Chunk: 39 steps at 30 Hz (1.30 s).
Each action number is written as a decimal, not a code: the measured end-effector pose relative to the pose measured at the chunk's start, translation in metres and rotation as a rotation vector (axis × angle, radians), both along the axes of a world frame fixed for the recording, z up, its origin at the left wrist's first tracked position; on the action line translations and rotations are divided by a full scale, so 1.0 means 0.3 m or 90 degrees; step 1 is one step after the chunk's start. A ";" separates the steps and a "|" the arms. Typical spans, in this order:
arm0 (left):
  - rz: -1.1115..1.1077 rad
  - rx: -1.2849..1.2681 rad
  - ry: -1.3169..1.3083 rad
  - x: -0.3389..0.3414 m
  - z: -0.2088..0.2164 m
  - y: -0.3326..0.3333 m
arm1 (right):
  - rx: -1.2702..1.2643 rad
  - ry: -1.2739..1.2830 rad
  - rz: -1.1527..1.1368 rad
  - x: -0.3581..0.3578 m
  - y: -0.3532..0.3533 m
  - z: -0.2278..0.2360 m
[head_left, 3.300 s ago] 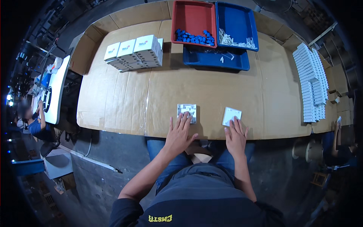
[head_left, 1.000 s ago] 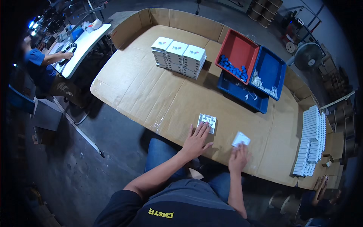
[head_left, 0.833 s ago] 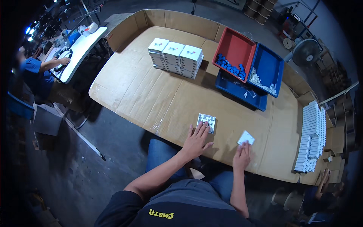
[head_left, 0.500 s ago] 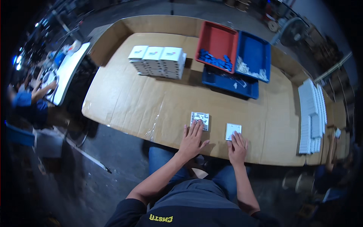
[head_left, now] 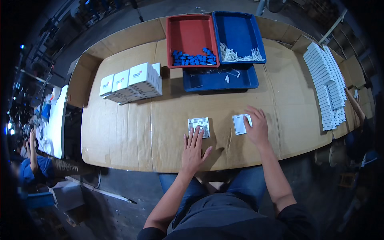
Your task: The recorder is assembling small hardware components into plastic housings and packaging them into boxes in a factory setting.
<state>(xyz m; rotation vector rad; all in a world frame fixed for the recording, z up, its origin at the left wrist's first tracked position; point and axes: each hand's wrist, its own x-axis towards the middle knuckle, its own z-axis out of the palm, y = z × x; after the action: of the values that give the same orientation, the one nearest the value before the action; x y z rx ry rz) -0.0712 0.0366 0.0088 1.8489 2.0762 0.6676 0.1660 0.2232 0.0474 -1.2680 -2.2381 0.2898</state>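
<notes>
Grips of two bare hands over a desk: left grip (head_left: 195, 150) laid flat, fingers slightly parted and thumb held aside, fingertips touching a work piece; right grip (head_left: 258, 126) half curled, thumb and fingers spread. Largest element, the brown cardboard-covered desk (head_left: 120, 136). Beyond the hands stand a red rectangular plastic tray (head_left: 192, 36), holding small blue plastic pieces (head_left: 194, 60), and a blue rectangular plastic tray (head_left: 240, 36), holding slim white pieces (head_left: 256, 54). Next in size, the work pieces: a white square plastic housing (head_left: 194, 121) with a recessed interior lies directly ahead of the left grip, partly under its fingertips; a flat white square plastic cover (head_left: 239, 125) lies apart from it, to the right. Neither has a marked long axis. Right grip, the nearer, overlaps the cover's right side; whether it pinches that edge cannot be told.
</notes>
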 end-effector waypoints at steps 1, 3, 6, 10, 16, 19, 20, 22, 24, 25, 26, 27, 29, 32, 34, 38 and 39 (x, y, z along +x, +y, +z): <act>0.011 0.006 -0.024 -0.003 0.001 -0.007 | 0.014 0.018 0.015 -0.024 0.069 0.005; 0.022 0.028 -0.050 -0.009 -0.007 -0.002 | 0.028 0.061 0.024 -0.073 0.229 0.014; 0.040 0.057 -0.074 -0.010 0.001 0.010 | -0.020 0.053 0.033 -0.178 0.419 0.064; 0.051 0.048 -0.057 -0.022 -0.004 0.005 | -0.036 -0.011 0.152 -0.345 0.577 0.030; 0.054 0.050 -0.073 -0.013 -0.008 0.014 | -0.027 -0.102 0.241 -0.407 0.640 -0.070; 0.061 0.052 -0.083 -0.016 -0.009 0.013 | -0.101 -0.098 0.210 -0.415 0.636 -0.049; 0.059 0.055 -0.083 -0.016 -0.006 0.014 | -0.098 -0.098 0.208 -0.414 0.647 -0.050; 0.066 0.047 -0.053 -0.013 0.005 0.016 | -0.040 -0.200 0.195 -0.416 0.663 -0.051; 0.062 0.048 -0.054 -0.009 0.014 0.012 | -0.070 -0.205 0.187 -0.418 0.694 -0.073; 0.060 0.048 -0.055 -0.011 0.015 0.015 | -0.100 -0.210 0.180 -0.425 0.703 -0.070; 0.061 0.053 -0.052 -0.013 0.017 0.020 | -0.095 -0.207 0.181 -0.428 0.707 -0.068; 0.061 0.057 -0.062 -0.014 0.020 0.027 | -0.083 -0.202 0.165 -0.431 0.711 -0.066; 0.068 0.057 -0.076 -0.013 0.017 0.019 | -0.076 -0.206 0.145 -0.435 0.698 -0.064; 0.063 0.065 -0.071 -0.014 0.020 0.014 | -0.012 -0.138 0.172 -0.429 0.703 -0.067; 0.062 0.072 -0.077 -0.011 0.020 0.013 | -0.010 -0.135 0.189 -0.395 0.713 -0.051; 0.060 0.083 -0.078 -0.013 0.029 0.013 | -0.123 -0.147 0.147 -0.392 0.705 0.007; 0.060 0.084 -0.077 -0.010 0.028 0.006 | -0.134 -0.152 0.150 -0.393 0.693 0.023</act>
<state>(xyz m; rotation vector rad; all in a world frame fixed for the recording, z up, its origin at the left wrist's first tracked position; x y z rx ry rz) -0.0743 0.0385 0.0172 1.7378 2.0967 0.9374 0.0480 0.4311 0.0542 -1.1942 -2.6256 0.4963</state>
